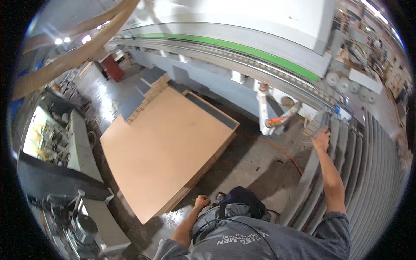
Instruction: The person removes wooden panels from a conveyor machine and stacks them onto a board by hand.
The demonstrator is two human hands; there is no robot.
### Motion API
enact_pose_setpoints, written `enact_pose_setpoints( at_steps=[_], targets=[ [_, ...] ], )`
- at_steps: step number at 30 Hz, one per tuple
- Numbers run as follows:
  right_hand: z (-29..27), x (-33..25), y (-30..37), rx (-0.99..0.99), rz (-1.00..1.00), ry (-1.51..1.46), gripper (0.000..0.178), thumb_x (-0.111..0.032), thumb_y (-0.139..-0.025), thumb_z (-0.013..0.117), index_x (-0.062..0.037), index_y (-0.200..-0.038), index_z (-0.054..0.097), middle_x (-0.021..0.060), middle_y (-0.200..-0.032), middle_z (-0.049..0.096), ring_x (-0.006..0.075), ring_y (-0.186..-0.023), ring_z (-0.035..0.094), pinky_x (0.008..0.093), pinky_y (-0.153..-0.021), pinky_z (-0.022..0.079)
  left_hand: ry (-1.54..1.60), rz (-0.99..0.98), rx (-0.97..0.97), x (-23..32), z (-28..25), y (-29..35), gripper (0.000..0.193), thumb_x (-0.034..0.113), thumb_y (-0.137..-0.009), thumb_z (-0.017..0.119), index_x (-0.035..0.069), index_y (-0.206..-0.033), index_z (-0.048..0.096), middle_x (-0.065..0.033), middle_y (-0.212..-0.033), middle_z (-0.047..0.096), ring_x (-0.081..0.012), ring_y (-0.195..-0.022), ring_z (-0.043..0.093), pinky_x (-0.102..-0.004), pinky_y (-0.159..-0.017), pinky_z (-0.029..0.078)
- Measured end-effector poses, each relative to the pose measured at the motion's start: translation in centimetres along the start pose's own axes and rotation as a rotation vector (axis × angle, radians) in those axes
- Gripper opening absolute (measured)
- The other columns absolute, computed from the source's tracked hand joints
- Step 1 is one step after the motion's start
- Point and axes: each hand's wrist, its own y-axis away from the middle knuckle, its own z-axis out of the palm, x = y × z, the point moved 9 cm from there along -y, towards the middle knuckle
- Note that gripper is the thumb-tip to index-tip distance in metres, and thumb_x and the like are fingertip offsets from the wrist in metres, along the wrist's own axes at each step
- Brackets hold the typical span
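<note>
My right arm stretches forward on the right. My right hand (pixel 321 139) is closed at the near end of a small bundle of narrow tan and grey board strips (pixel 315 125), which rests on the machine's outfeed end. Its fingertips are partly hidden. My left hand (pixel 202 202) hangs low by my waist, its fingers curled with nothing visible in them. Close to it is the corner of a stack of large tan boards (pixel 169 147). More narrow pieces with dark faces (pixel 132 106) lie at the far left edge of that stack.
A long white machine with a green stripe (pixel 242 50) runs across the back. Long grey ribbed rails (pixel 368 173) fan out at right. A white pipe with an orange handle (pixel 264 112) stands near an orange hose (pixel 281 149). Another machine (pixel 86 225) is at left.
</note>
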Motion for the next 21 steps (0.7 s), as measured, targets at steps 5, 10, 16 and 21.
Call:
enact_pose_setpoints(
  at_steps=[5,10,16,21],
  targets=[
    [0.6,0.2,-0.8,0.044,-0.049,-0.011,0.104,-0.012,-0.076,0.075,-0.0078,-0.152,0.004,0.0298,-0.148,0.027,0.0462,-0.128,0.042,0.0472,-0.099,0.048,-0.21,0.176,0.128,0.0,-0.8,-0.6,0.023,0.023,-0.077,0.07,0.001,-0.08,0.073,-0.0101,-0.068,0.069,-0.0166,-0.059,0.065,-0.0316,-0.055,0.054],
    [0.4,0.3,-0.6,0.047,-0.031,0.046,0.101,-0.011,-0.079,0.074,-0.0093,-0.153,0.004,0.0295,-0.149,0.025,0.0447,-0.129,0.042,0.0488,-0.098,0.048,-0.117,0.113,0.077,-0.6,-0.2,-1.1,0.025,0.025,-0.075,0.071,0.0,-0.074,0.07,-0.0089,-0.065,0.067,-0.0159,-0.057,0.064,-0.0307,-0.053,0.053],
    [0.6,0.5,-0.8,0.075,-0.03,0.021,0.102,-0.01,-0.077,0.074,-0.0096,-0.153,0.006,0.0288,-0.145,0.029,0.0456,-0.125,0.045,0.0486,-0.097,0.048,-0.152,0.077,0.076,0.3,-0.4,-0.4,0.023,0.024,-0.071,0.068,0.004,-0.08,0.073,-0.0117,-0.072,0.069,-0.0214,-0.067,0.068,-0.034,-0.063,0.054],
    [1.3,0.9,-1.7,0.135,-0.091,0.015,0.103,-0.012,-0.074,0.076,-0.0091,-0.152,0.009,0.0287,-0.145,0.028,0.0461,-0.124,0.045,0.0492,-0.096,0.048,-0.201,0.037,0.073,0.5,-0.5,0.1,0.027,0.025,-0.068,0.067,0.007,-0.087,0.075,-0.0157,-0.081,0.072,-0.0268,-0.079,0.071,-0.0357,-0.074,0.055]
  ],
)
